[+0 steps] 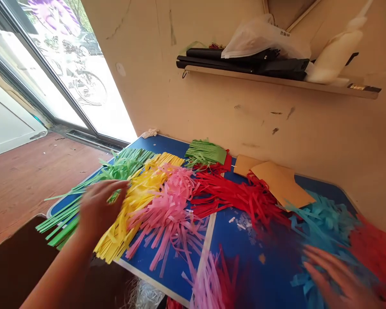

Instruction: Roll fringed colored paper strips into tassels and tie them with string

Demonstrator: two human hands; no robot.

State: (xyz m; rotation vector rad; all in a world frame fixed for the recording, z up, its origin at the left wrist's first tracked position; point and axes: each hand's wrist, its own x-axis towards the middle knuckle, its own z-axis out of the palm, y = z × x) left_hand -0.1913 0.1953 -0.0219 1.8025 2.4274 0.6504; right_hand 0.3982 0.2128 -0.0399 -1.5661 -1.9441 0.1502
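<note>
My left hand (103, 206) is over the green crepe paper fringe (128, 163) and the yellow fringe (141, 189). Its thumb and forefinger curl together into a ring beside the yellow strips; anything between the tips is too small to make out. At the lower right, my right hand (334, 274) is open, fingers stretched and blurred, over the blue fringe (328, 219). Pink fringe (173, 197) lies in the middle, with red fringe (238, 193) to its right. Pale pink strips (209, 283) and blurred dark red strips (228, 270) hang near the front edge.
A blue table (257, 270) with a white seam stands against the wall. Orange paper sheets (283, 182) and another green fringe (206, 152) lie at its back. Above, a shelf (283, 83) holds black items, a plastic bag (260, 36) and a white bottle (337, 56). A glass door is left.
</note>
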